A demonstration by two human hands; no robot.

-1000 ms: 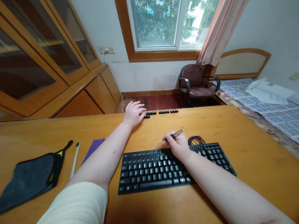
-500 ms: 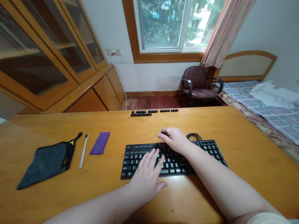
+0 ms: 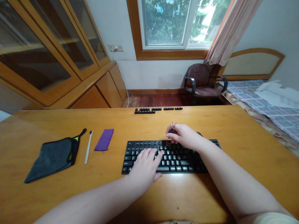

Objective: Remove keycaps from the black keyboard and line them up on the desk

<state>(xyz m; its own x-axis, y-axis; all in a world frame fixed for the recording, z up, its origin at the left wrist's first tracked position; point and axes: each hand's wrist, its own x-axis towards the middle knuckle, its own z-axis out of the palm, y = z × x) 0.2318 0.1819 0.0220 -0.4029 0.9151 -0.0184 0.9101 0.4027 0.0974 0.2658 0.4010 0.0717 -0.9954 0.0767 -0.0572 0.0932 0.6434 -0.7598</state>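
A black keyboard (image 3: 184, 163) lies on the desk in front of me. My left hand (image 3: 144, 165) is spread over its left half, palm down and fingers outstretched, holding nothing. My right hand (image 3: 184, 135) grips a wire keycap puller (image 3: 168, 143) by its dark middle, just above the top row. The puller's lower wire loop hangs down at the function keys; whether a key is caught in it is too small to tell. Several loose black keycaps (image 3: 144, 112) are lined up along the desk's far edge. My right forearm hides the keyboard's right part.
Left of the keyboard lie a purple cloth (image 3: 104, 140), a white-handled brush (image 3: 87, 150) and a folded dark grey cloth (image 3: 52, 158) on the wooden desk (image 3: 93, 193). Beyond the desk stand a brown armchair (image 3: 198, 77), a bed (image 3: 254, 90) and a glass-fronted cabinet (image 3: 79, 74).
My right hand has moved a little to the right along the top row with the puller. My left hand has shifted slightly left over the keys. The whole view has shifted slightly.
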